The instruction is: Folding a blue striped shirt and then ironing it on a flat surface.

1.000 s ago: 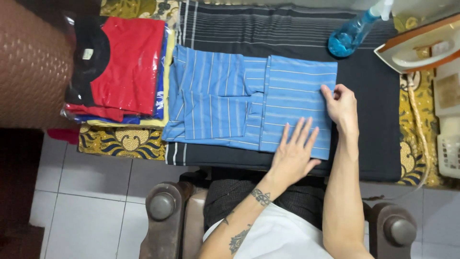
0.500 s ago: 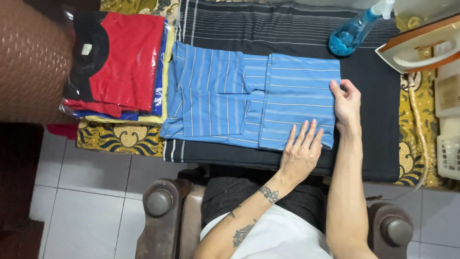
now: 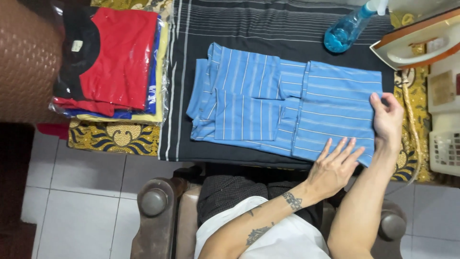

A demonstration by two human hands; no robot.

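A blue shirt with thin white stripes point(image 3: 268, 110) lies folded on a dark striped cloth point(image 3: 268, 29) that covers the table. My left hand point(image 3: 335, 165) lies flat with spread fingers on the shirt's near right corner. At the shirt's right edge my right hand point(image 3: 389, 119) grips the fabric, thumb on top. Both forearms reach in from the bottom; the left one is tattooed.
A stack of folded shirts in clear bags point(image 3: 112, 62), red and black on top, sits at the left. A blue spray bottle point(image 3: 346, 29) and an iron point(image 3: 417, 43) stand at the far right, with a white basket point(image 3: 445, 151) beside them. A chair's wooden arms point(image 3: 154, 204) are below.
My left hand has slid along the shirt's near edge toward its right corner. My right hand stays at the right edge. The view has shifted a little.
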